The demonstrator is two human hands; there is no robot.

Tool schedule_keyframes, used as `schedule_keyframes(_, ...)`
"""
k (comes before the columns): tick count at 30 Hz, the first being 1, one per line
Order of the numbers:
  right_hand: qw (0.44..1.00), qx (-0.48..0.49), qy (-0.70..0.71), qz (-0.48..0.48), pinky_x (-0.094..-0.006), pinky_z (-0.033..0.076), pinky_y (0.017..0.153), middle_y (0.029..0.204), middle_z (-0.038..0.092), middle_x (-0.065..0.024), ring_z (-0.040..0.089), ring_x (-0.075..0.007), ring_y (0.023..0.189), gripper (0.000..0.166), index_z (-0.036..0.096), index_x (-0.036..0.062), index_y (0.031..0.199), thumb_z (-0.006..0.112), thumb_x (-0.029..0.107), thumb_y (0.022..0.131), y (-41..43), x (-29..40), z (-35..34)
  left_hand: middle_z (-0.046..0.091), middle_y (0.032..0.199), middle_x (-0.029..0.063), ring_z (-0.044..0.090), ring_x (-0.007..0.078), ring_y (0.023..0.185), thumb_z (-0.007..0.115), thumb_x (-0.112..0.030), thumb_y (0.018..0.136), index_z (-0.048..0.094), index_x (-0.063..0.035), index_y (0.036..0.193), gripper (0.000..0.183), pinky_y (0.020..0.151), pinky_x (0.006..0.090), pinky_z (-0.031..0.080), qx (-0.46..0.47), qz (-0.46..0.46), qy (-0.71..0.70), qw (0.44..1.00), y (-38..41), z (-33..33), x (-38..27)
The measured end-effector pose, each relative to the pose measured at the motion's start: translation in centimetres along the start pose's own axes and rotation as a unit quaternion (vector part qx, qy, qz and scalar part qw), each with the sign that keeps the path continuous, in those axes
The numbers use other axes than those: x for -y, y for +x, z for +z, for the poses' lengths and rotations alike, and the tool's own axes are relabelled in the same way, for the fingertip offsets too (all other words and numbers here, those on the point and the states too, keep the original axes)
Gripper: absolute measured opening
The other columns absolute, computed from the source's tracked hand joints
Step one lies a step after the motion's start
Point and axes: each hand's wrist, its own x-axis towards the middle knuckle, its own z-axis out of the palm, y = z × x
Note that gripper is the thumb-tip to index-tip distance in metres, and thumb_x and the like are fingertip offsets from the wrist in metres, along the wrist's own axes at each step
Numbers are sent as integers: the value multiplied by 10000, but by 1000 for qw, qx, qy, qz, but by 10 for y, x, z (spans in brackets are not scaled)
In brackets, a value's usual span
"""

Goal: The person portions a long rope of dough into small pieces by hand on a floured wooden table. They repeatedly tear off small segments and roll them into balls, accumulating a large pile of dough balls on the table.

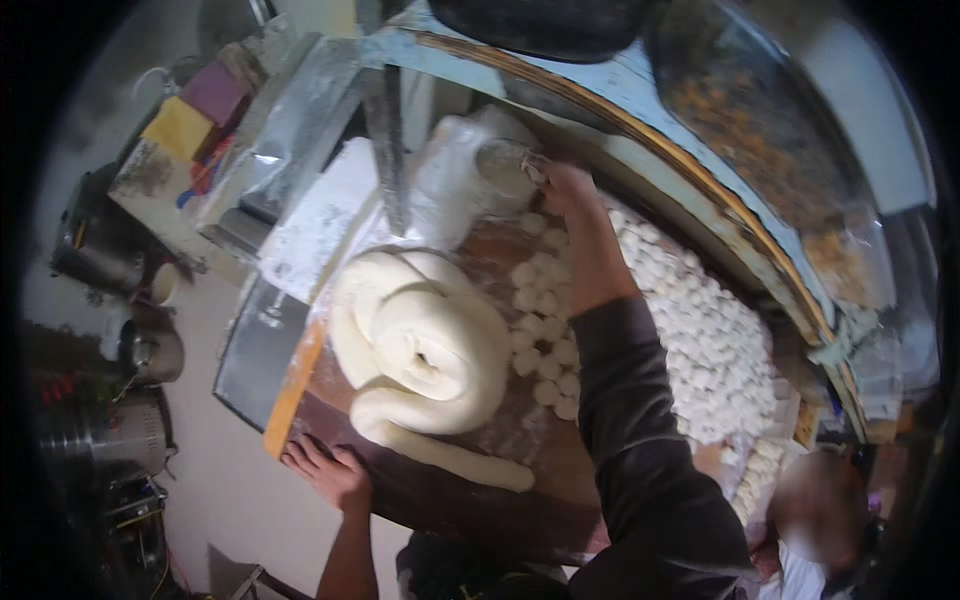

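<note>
My left hand rests on the front left edge of the wooden work table, fingers spread, holding nothing. With my arm stretched to the back, my right hand is at the rim of a round bowl-like container beside a translucent plastic bag; its fingers look bent, but what they hold is too blurred to tell. A thick coiled rope of pale dough lies on the table between my arms, its free end pointing front right. Small round dough pieces lie to its right, partly hidden by my right arm.
A large heap of small floured dough pieces covers the table's right side. A raised blue shelf with a worn wooden edge curves behind. A metal post stands at the back left. Another person is at the lower right. Metal pots stand left.
</note>
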Motion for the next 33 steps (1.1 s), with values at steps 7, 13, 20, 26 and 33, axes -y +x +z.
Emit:
schedule_keyframes(7,984,-151,-55,74,-286,612,850,1140,756,-129,743,-206,984,310,696,-67,1249,705,-57,939,-306,25,-252,476,1552,312,402,578,1442,579,-244,996,521,12,1501,569,1209,645,336,-58,24,-3,998,2,-1,-4)
schedule_keyframes(13,916,-213,-249,233,-285,580,723,965,761,-88,723,-178,862,259,716,-50,1171,759,-39,915,-494,34,-381,478,1560,297,407,557,1453,579,-245,986,525,4,1502,575,1212,641,336,-58,15,-9,998,2,-2,-10)
schedule_keyframes(20,800,-117,-585,67,-352,580,827,1098,773,-68,724,-181,919,204,758,26,1146,644,128,1011,-307,125,-334,383,1641,268,279,527,1538,538,-296,1000,453,-14,1564,636,1255,620,276,-17,-6,-5,1000,-8,18,6)
schedule_keyframes(26,800,-170,-567,99,-382,557,929,1149,713,-64,676,-193,1022,282,722,46,1222,639,222,1017,-218,158,-361,368,1650,264,258,517,1549,541,-299,992,418,-26,1588,667,1286,600,216,3,-29,19,999,-4,11,7)
schedule_keyframes(33,922,-188,-336,-46,-415,521,1027,1327,654,-102,633,-244,1223,468,632,61,1392,716,297,997,-154,186,-453,377,1637,276,265,525,1541,542,-294,989,425,-16,1580,663,1281,602,224,10,-31,-42,999,-1,25,-3)
